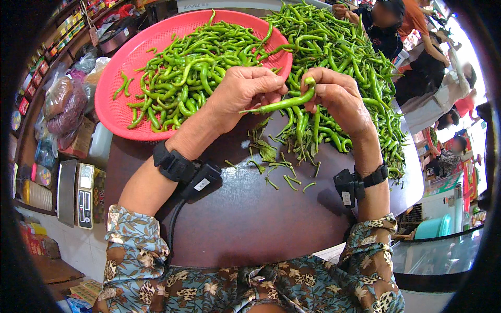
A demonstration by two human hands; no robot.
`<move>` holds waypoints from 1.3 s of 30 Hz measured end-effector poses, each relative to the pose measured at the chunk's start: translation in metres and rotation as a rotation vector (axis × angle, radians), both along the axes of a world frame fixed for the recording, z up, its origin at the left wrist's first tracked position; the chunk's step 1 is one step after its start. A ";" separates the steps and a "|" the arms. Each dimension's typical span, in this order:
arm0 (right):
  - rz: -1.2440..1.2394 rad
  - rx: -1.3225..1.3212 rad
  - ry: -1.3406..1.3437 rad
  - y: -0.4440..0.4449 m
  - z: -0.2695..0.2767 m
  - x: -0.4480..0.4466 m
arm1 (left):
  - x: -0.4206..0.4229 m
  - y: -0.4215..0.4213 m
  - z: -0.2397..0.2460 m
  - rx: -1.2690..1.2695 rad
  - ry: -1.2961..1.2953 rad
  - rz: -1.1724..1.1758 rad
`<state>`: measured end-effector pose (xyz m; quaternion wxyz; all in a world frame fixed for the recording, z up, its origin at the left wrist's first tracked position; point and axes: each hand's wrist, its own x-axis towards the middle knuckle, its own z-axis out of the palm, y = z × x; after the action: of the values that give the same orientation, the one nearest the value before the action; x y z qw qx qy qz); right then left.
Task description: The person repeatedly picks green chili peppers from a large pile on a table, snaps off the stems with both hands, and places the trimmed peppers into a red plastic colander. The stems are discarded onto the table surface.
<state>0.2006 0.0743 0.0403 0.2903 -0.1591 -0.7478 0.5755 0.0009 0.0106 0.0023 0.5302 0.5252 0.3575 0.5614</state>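
A long green chili pepper point(287, 103) lies across the space between my hands, its curled end pinched by the fingers and thumb of my right hand point(342, 98). My left hand point(252, 88) is at the pepper's thinner part, thumb and forefinger drawn together; whether its curled fingers grip the pepper is hidden. Under my left hand, a pink plastic colander point(113, 105) holds many loose green peppers point(195, 70). A large heap of green peppers point(336, 51) is piled beyond my right hand. Small stems point(291, 182) and wilted leaves point(267, 150) are scattered on the dark tabletop point(250, 219).
On the left are a digital scale point(85, 195), stuffed plastic bags point(64, 101) and stocked shelves point(51, 51). A person point(385, 23) is at the heap's far side, with other people behind. A glass-topped case point(438, 250) stands at right. A cable point(174, 223) hangs along my left arm.
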 end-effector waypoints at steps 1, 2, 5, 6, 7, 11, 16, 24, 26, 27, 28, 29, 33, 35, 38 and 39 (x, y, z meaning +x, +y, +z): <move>-0.009 -0.002 -0.002 0.001 -0.001 0.000 | 0.000 -0.001 0.001 -0.010 0.019 -0.023; -0.009 -0.005 0.004 0.001 -0.002 -0.001 | -0.001 -0.003 0.002 -0.019 0.038 -0.046; -0.039 0.026 -0.001 0.001 -0.005 -0.003 | 0.001 -0.005 0.006 -0.035 0.073 -0.097; -0.051 0.043 -0.002 0.001 -0.006 -0.004 | 0.001 -0.005 0.006 -0.033 0.079 -0.115; -0.060 0.060 -0.016 0.001 -0.006 -0.005 | 0.002 -0.005 0.007 -0.034 0.081 -0.123; -0.077 0.149 -0.054 -0.001 -0.002 -0.007 | 0.003 -0.005 0.004 0.002 0.059 -0.157; -0.114 0.270 -0.083 -0.004 0.005 -0.011 | -0.002 -0.002 0.005 0.020 0.047 -0.253; -0.164 0.195 -0.102 -0.004 0.001 -0.013 | -0.005 0.001 0.004 -0.086 -0.297 -0.183; -0.121 0.198 -0.167 -0.005 0.000 -0.013 | -0.007 0.004 0.002 -0.088 -0.358 -0.117; -0.083 0.204 -0.201 -0.005 0.000 -0.013 | -0.008 0.005 0.001 -0.076 -0.378 -0.102; -0.056 0.208 -0.246 -0.006 0.000 -0.013 | -0.009 0.006 -0.001 -0.063 -0.397 -0.087; -0.029 0.211 -0.291 -0.007 -0.001 -0.014 | -0.009 0.007 -0.002 -0.051 -0.415 -0.073; 0.000 0.174 -0.273 -0.013 -0.002 -0.017 | -0.009 0.008 -0.003 -0.043 -0.424 -0.013; -0.014 0.174 -0.284 -0.014 -0.003 -0.019 | -0.009 0.007 -0.003 -0.047 -0.405 -0.002; -0.036 0.180 -0.294 -0.015 -0.003 -0.020 | -0.007 0.005 -0.001 -0.038 -0.389 0.019; -0.046 0.181 -0.296 -0.015 -0.004 -0.020 | -0.006 0.004 -0.001 -0.034 -0.385 0.030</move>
<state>0.1803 0.0591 0.0366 0.2031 -0.2324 -0.8274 0.4692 -0.0051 0.0151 0.0011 0.5890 0.3938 0.2667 0.6533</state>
